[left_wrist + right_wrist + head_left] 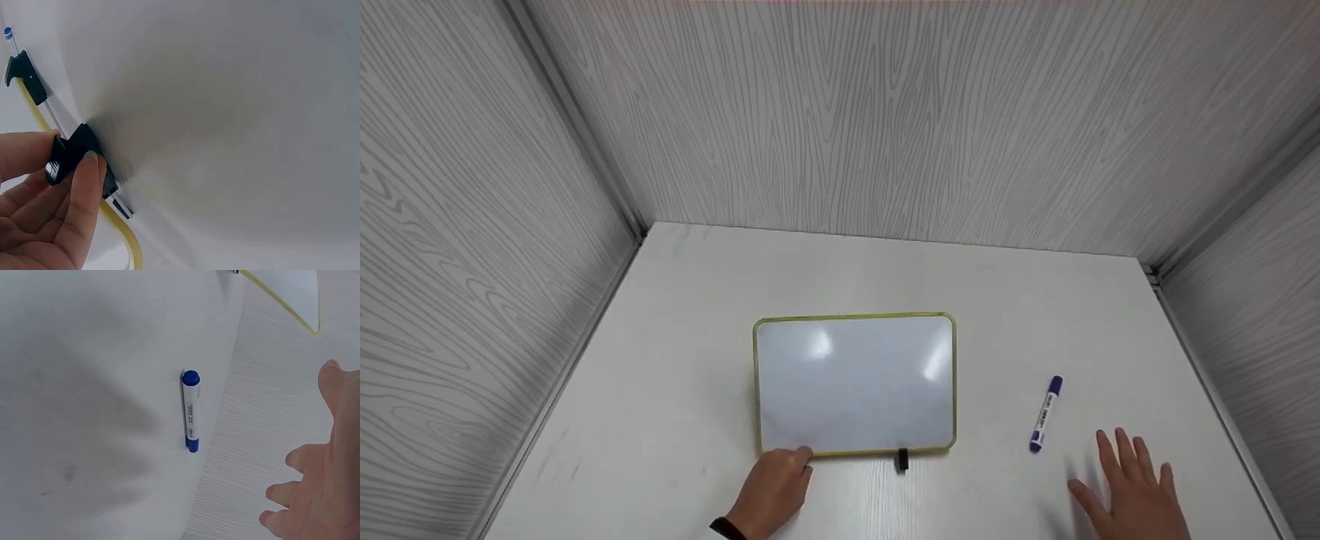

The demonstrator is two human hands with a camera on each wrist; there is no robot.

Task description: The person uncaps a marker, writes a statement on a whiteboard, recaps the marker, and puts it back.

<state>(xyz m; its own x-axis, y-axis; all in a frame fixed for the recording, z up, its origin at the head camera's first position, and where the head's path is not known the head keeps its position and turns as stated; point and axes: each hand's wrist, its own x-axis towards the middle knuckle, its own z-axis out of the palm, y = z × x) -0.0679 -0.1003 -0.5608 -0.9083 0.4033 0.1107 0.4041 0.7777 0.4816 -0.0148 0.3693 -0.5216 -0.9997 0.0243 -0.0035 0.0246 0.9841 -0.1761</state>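
A small whiteboard [855,382] with a yellow frame lies on the table in the head view. My left hand [772,487] is at its lower left edge. In the left wrist view, its thumb and fingers pinch a black clip [81,140] on the yellow frame. A second black clip [28,76] sits further along that edge. To the board's right lies a capped blue marker [1043,416], white-barrelled in the right wrist view. My right hand [1136,491] is right of the marker, fingers spread, apart from it and holding nothing.
The white table [675,360] is bounded by wood-grain panels: a back wall [847,127], a left wall [450,262] and a right wall [1252,315]. A dark band [727,527] circles the left wrist.
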